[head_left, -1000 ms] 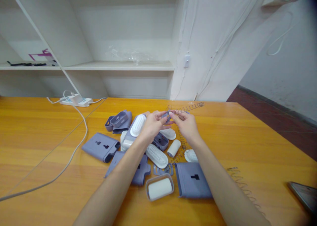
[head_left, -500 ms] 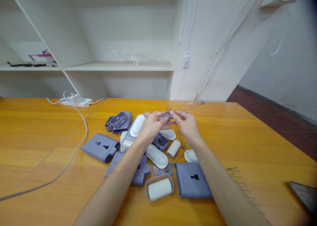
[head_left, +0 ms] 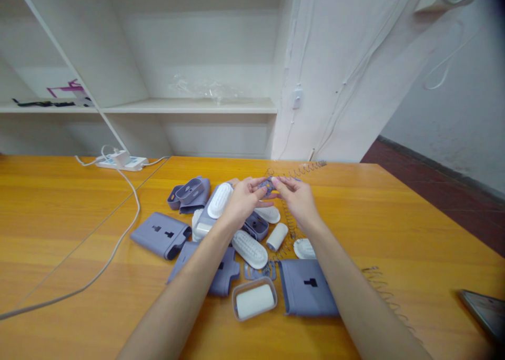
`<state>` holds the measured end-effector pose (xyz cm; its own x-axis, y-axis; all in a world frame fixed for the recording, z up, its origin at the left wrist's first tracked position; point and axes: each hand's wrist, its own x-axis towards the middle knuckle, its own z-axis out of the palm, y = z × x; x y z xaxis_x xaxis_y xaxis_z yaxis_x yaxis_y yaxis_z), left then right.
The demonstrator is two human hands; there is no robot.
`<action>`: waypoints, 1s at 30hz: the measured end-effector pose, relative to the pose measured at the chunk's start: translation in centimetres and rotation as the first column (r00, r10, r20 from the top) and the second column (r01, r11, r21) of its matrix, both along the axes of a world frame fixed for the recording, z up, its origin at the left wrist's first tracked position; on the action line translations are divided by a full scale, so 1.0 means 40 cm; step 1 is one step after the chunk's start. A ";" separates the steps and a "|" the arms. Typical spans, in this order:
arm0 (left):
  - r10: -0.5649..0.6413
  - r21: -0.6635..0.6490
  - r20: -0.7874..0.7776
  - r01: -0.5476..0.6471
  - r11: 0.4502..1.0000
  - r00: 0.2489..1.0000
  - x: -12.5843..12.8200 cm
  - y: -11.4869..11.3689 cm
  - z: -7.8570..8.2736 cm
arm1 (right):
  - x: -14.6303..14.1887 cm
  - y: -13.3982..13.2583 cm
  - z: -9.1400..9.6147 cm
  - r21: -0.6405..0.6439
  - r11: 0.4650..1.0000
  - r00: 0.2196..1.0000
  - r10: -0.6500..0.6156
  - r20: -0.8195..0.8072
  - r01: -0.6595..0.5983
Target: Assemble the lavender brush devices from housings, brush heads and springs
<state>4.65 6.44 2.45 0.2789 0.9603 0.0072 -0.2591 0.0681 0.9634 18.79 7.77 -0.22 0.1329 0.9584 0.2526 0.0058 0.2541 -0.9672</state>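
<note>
Both hands meet above the pile of parts. My left hand point(head_left: 245, 197) grips a small purple-grey plastic part with cutouts point(head_left: 267, 185) between thumb and fingers. On its other side, my right hand point(head_left: 294, 194) pinches the same part by its edge. Fingers cover much of it, so its full shape is hidden. A long wire spring point(head_left: 303, 170) stretches out behind my right hand, and another spring point(head_left: 290, 220) lies just below it. Under the hands are a purple-grey oval housing point(head_left: 257, 225), a white ribbed oval piece point(head_left: 250, 248) and a white cylinder point(head_left: 276, 236).
Purple-grey casings point(head_left: 160, 235) lie to the left, and another casing point(head_left: 307, 287) near my right forearm. A clear tray point(head_left: 235, 311) holds a white block. A loose spring point(head_left: 384, 289) and a phone point(head_left: 483, 312) are at right. A power strip point(head_left: 136, 164) with a cable sits back left.
The held part appears turned slightly between my fingers. Both hands stay in nearly the same place, and nothing on the table has visibly moved.
</note>
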 end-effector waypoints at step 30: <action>0.230 0.243 -0.112 -0.197 0.950 0.967 0.022 0.015 -0.037 | -0.013 -0.006 0.009 0.167 0.985 0.997 -0.053 0.061 0.042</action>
<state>5.53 7.05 0.97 0.0812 0.9746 0.2089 -0.1081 -0.1997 0.9739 18.27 7.52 0.14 0.1554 0.8956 0.4169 0.0827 0.4087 -0.9089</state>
